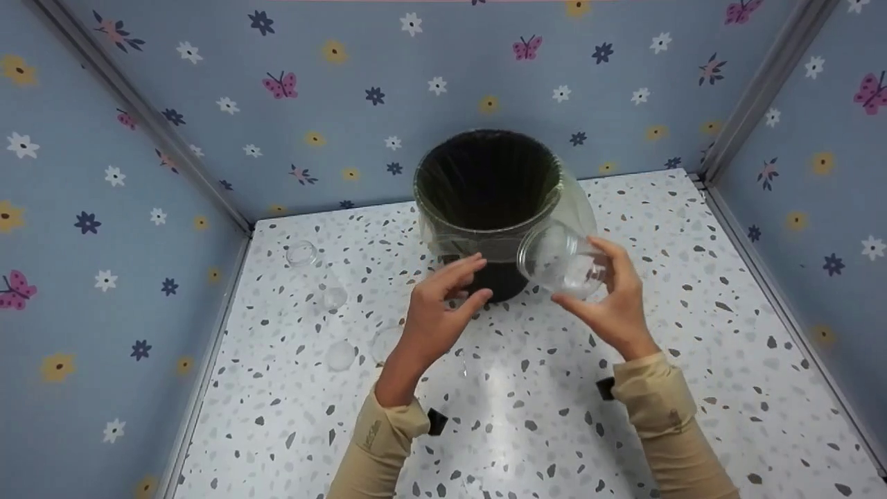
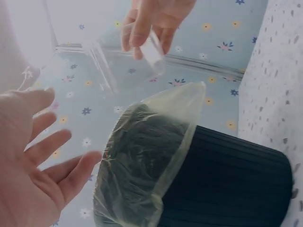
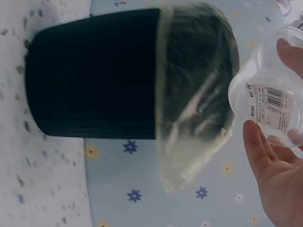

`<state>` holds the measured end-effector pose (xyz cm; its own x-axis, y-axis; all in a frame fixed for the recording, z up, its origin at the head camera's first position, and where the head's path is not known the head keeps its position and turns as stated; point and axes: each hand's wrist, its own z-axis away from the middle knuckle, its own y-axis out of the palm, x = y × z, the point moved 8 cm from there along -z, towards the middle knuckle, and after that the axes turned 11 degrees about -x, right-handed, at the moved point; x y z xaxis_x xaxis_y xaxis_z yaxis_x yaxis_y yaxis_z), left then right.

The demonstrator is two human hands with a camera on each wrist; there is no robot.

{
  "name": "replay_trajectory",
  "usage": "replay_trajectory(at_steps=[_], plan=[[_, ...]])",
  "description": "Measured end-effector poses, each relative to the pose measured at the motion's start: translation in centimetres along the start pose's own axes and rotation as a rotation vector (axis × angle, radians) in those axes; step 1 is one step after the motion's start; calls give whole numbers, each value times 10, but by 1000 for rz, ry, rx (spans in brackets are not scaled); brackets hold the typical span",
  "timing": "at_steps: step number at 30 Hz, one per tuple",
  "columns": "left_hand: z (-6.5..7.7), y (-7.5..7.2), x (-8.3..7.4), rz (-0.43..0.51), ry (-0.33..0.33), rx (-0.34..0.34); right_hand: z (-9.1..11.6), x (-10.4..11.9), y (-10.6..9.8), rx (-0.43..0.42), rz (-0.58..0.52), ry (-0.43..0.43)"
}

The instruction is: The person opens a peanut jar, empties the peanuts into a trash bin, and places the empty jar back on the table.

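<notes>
My right hand (image 1: 613, 305) grips a clear plastic jar (image 1: 554, 263) by its side, fingers and thumb around it. The jar is tilted, and its mouth leans toward the bin's near right rim. In the right wrist view, a white barcode label (image 3: 270, 106) shows on the jar. A dark ribbed waste bin (image 2: 227, 175) stands upright, with a pale translucent liner (image 3: 189, 151) folded over its rim. My left hand (image 1: 443, 305) hovers in front of the bin with fingers apart and nothing in it; the left wrist view shows its fingertips close to the liner.
Several clear round pieces lie on the speckled table's left, among them a ring-like one (image 1: 301, 254) and a whitish disc (image 1: 340, 355). Flowered panels (image 1: 443, 62) enclose the back and both sides. The bin stands near the back panel.
</notes>
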<state>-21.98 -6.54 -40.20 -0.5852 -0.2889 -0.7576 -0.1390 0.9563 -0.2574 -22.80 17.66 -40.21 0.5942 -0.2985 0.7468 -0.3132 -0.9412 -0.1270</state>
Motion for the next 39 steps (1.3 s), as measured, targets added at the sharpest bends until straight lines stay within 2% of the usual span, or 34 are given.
replay_trajectory(at_steps=[3, 6, 16, 19, 20, 24, 26, 27, 29, 32, 36, 39], plan=[[14, 4, 8, 38, -35, 68, 19, 3, 11, 34, 4, -57], [28, 6, 20, 50, -68, 101, 33, 8, 22, 70, -2, -97], [61, 4, 38, 94, -162, 60, 61, 16, 49, 160, -19, -130], [68, 1, 37, 104, -129, 29, 66, 16, 55, 175, -29, -117], [69, -2, 33, 110, -106, 19, 67, 16, 57, 183, -28, -111], [71, -18, 14, 123, -19, -36, 73, 15, 67, 249, -60, -64], [69, -26, 8, 126, -5, -58, 76, 12, 68, 274, -74, -34], [69, -30, 11, 118, -4, -74, 77, 10, 67, 281, -86, -17], [69, -41, 21, 89, -8, -110, 81, 5, 64, 286, -83, 4], [69, -65, 48, 23, -31, -168, 90, -4, 54, 273, -58, 16], [62, -104, 93, -140, -91, -238, 105, -27, 40, 265, 3, 67], [52, -127, 120, -283, -140, -257, 118, -49, 33, 287, 61, 106]])
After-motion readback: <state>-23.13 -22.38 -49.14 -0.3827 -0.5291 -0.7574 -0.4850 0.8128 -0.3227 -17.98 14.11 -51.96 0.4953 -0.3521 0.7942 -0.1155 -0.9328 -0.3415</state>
